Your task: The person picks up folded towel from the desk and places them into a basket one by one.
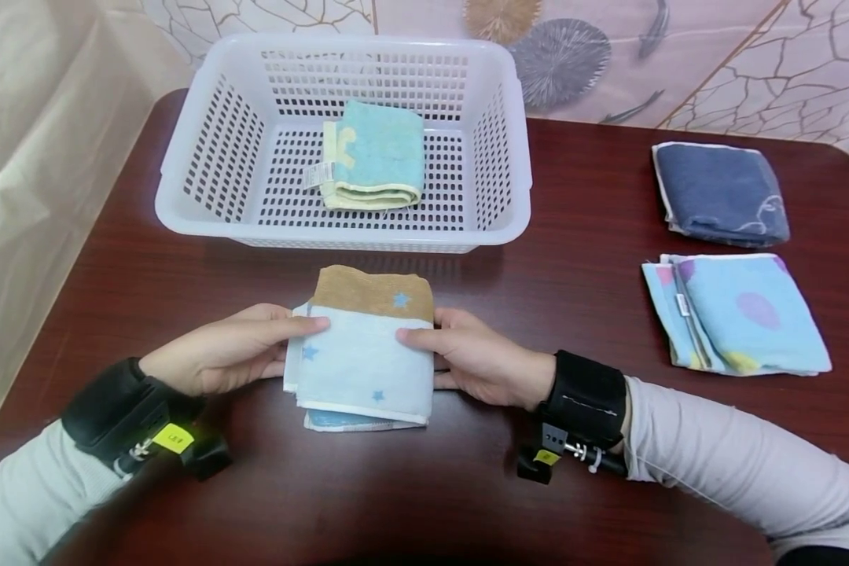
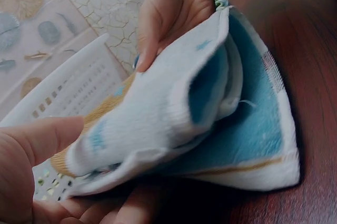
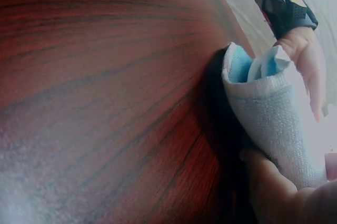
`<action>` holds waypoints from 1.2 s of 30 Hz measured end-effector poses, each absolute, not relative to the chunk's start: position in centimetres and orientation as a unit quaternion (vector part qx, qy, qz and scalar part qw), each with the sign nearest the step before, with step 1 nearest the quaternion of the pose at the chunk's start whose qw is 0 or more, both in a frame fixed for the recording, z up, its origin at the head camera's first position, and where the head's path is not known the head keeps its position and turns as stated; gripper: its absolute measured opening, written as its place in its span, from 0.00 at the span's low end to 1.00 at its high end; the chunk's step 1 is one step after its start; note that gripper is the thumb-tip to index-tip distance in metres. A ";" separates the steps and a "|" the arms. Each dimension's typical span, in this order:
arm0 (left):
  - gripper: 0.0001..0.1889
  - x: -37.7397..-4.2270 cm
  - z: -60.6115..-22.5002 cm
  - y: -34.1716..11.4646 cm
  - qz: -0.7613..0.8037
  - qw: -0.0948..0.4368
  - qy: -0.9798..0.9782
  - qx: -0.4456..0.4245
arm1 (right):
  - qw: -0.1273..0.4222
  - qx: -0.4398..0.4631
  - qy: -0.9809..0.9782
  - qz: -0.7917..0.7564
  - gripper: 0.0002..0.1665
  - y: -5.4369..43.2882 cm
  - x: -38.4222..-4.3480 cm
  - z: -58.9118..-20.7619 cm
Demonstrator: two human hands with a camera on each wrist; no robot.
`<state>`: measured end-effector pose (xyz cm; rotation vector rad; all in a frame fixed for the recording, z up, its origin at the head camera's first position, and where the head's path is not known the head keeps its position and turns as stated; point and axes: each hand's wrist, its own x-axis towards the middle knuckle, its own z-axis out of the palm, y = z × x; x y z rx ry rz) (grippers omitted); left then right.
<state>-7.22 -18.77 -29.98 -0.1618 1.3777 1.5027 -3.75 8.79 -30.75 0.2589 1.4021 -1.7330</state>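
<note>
A folded white towel [image 1: 364, 358] with a brown band and blue stars is held between both hands, in front of the basket. My left hand [image 1: 237, 346] pinches its left edge, thumb on top and fingers beneath. On the opposite edge, my right hand [image 1: 477, 354] grips it the same way. The left wrist view shows the towel's [image 2: 152, 103] layers parting at the near end, with blue lining inside. In the right wrist view the towel [image 3: 279, 124] bulges in a thick fold above the tabletop.
Behind the hands stands a white plastic basket [image 1: 347, 241] holding a folded turquoise towel [image 1: 382, 149]. At the right lie a folded dark blue towel [image 1: 722, 192] and a folded light blue spotted towel [image 1: 764, 314]. All rest on a dark red wooden table [image 1: 573, 196].
</note>
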 end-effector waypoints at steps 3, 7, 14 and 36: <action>0.28 -7.2 -30.1 -18.4 0.626 0.522 0.576 -0.055 | 0.439 0.106 0.557 -0.697 0.26 8.7 -3.7 -30.7; 0.27 -7.1 -30.3 -18.1 0.626 0.519 0.581 -0.048 | 0.444 0.109 0.553 -0.697 0.28 8.7 -3.6 -30.8; 0.27 -6.7 -30.2 -17.8 0.644 0.504 0.574 -0.036 | 0.424 0.098 0.557 -0.707 0.30 9.1 -3.4 -31.2; 0.23 -3.7 -25.3 -17.1 0.683 0.423 0.595 -0.029 | 0.354 -0.009 0.565 -0.746 0.31 10.1 -1.5 -24.3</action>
